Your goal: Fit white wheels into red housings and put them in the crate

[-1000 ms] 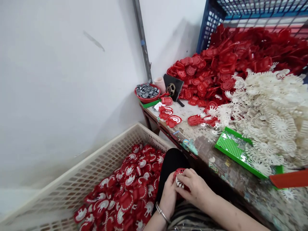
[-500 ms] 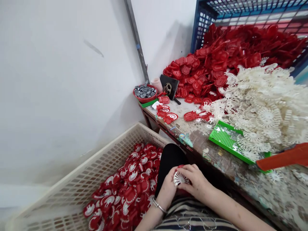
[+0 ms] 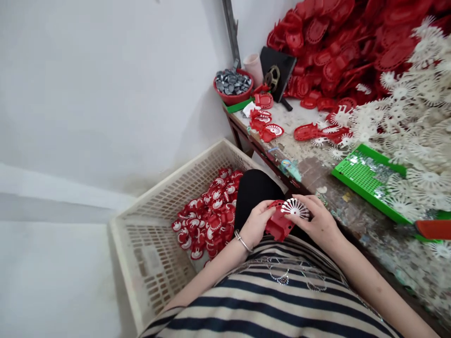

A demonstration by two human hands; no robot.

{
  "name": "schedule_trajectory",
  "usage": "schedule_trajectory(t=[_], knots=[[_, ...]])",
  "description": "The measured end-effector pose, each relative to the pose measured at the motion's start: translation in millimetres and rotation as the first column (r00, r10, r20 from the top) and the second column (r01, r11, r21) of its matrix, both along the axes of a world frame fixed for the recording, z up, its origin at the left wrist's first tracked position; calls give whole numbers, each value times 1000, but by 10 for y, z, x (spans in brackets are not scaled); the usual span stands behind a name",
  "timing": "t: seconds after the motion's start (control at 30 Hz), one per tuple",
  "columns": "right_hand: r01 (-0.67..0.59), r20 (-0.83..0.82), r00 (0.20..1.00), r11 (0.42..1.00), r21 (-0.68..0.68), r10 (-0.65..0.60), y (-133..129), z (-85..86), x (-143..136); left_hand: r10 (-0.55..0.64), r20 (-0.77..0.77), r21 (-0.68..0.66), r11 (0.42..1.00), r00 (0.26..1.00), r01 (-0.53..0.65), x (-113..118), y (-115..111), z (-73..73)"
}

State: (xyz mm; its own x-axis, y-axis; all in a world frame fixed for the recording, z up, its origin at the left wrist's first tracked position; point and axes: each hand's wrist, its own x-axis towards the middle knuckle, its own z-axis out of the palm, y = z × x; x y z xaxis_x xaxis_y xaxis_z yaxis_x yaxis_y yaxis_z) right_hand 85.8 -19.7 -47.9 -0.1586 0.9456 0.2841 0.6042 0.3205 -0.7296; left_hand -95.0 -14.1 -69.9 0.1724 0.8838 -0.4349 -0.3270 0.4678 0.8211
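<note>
Above my lap, my left hand (image 3: pixel 258 222) grips a red plastic piece (image 3: pixel 278 227) by its left side, thumb on top. My right hand (image 3: pixel 316 219) pinches a white fan-shaped piece (image 3: pixel 295 209) between thumb and fingers, over the upper right part of the red piece. The two pieces overlap; whether they are joined I cannot tell. A large heap of white fan pieces (image 3: pixel 419 103) lies on the worktable at the right, in front of a heap of red pieces (image 3: pixel 338 42).
A cream crate (image 3: pixel 139 206) holding red-and-white pieces stands left of my knee. On the worktable (image 3: pixel 310 171) are a green tray (image 3: pixel 366 188), an orange handle (image 3: pixel 435 229), a red bowl (image 3: pixel 232 99) of grey discs, a pink cup (image 3: pixel 253 68) and a black plate (image 3: pixel 282 63).
The view has shifted, showing more of my striped shirt. My hands have parted a little, and the red piece, mostly hidden before, now shows between them. The white piece has turned, its spokes pointing upward.
</note>
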Motion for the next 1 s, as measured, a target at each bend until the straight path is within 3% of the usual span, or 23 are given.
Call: schedule_trajectory(t=[0.47,1.0], knots=[[-57,33,997,979,-197,64,-70,-193,14,-16,-7,-1,1000,1000,16,-5,-148,-31],[-231,-131,971,933,-277,202,-158,-302,57,-30,-246,53,998,969,44,-61,-309,130]])
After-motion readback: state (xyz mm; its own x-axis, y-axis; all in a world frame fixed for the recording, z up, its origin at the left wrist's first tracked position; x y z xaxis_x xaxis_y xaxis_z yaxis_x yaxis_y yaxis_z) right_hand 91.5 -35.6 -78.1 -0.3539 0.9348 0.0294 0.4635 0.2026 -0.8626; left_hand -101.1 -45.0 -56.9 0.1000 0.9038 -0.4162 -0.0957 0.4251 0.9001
